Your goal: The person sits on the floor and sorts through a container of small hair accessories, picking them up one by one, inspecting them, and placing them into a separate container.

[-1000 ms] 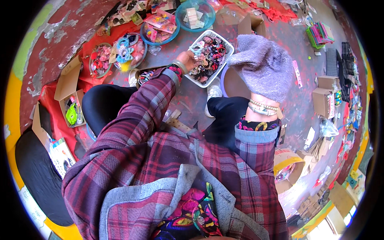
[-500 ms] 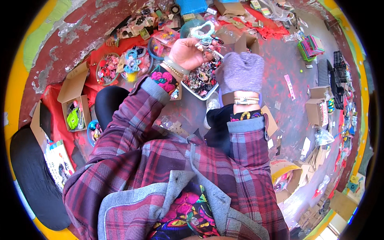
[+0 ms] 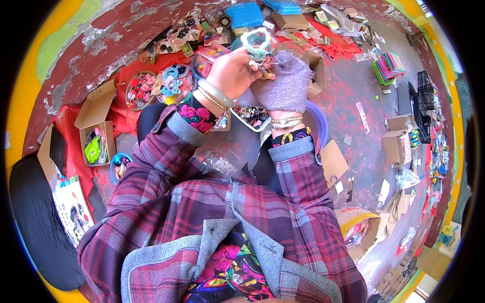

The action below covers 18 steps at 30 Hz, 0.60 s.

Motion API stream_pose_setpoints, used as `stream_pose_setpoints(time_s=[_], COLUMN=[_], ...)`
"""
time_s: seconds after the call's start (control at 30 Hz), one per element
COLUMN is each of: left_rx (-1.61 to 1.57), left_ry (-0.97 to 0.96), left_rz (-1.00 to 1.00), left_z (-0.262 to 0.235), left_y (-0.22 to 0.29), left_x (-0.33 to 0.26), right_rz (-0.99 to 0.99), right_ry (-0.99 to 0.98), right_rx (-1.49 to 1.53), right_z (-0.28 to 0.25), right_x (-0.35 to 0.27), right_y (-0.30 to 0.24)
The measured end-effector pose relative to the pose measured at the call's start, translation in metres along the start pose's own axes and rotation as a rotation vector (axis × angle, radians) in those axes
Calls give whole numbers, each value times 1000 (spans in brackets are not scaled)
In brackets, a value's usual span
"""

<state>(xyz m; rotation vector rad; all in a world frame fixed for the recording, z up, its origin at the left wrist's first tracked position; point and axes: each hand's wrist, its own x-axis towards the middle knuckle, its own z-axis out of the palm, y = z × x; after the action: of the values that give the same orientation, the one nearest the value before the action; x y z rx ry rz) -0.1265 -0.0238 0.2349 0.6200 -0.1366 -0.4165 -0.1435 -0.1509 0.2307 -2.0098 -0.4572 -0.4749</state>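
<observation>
A pale mint-and-white loop, like a hair tie [image 3: 257,41], stands up from the fingers of my left hand [image 3: 230,74]. Thumb and fingertips pinch its lower end, where thin strands and a small bit hang down. A fuzzy lilac-grey cloth [image 3: 284,83] covers my right hand [image 3: 286,115] down to the wrist, hiding the fingers. Its left side meets my left fingertips just under the loop. I cannot make out the small brownish-pink piece between the hands. Below them sits a white bin [image 3: 247,124] of mixed small accessories.
A purple basin [image 3: 318,118] lies beside my right wrist. Round tubs of hair accessories [image 3: 140,90] and an open cardboard box [image 3: 97,144] stand on red cloth at left. At right are a green basket [image 3: 385,73], black crates [image 3: 424,103] and more cartons [image 3: 396,146].
The cloth-covered right hand has moved left, up against my left hand. My left hand has shifted slightly left and still pinches the loop. More of the purple basin shows.
</observation>
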Motion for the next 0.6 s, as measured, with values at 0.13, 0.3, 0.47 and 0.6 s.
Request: stream_pose_setpoints(time_s=[0.13, 0.3, 0.47, 0.6], left_rx=[1010, 1703, 1481, 1602], left_ry=[225, 66, -290, -329], left_rz=[250, 734, 545, 624], left_z=[-9, -15, 8, 12], left_y=[-20, -56, -43, -48], left_x=[0, 4, -18, -23], right_rz=[157, 431, 653, 775], right_ry=[-120, 279, 278, 265], right_rx=[-10, 1057, 1544, 1494], right_z=[9, 43, 30, 18], right_x=[-1, -23, -17, -9], right_y=[9, 70, 54, 56])
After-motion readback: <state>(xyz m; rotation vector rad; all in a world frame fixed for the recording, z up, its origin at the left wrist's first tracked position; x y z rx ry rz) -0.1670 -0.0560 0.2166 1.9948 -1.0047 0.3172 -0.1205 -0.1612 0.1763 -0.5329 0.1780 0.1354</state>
